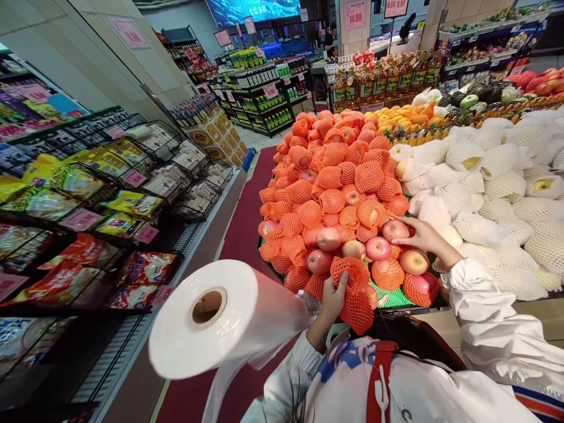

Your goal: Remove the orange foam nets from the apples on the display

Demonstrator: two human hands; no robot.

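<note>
At the near edge of the apple heap, my left hand point(332, 301) is closed on an orange foam net sleeve point(358, 305), which hangs loosely stretched from the fingers; whether an apple is inside it I cannot tell. Further right, my right hand point(422, 236) curls its fingers round a bare red apple point(393, 230) still on the heap. Around the hands lie several bare apples, among them a pinkish one point(378, 248) and a yellowish one point(414, 262). Behind them rise many apples in orange foam nets point(332, 200).
A large roll of clear plastic bags point(247, 311) stands close by my left forearm. White-netted fruit point(476, 194) fills the right side of the display. Wire racks of packaged goods point(132, 211) line the left, beyond a red floor strip point(247, 226). Bottles of oil point(388, 79) stand behind.
</note>
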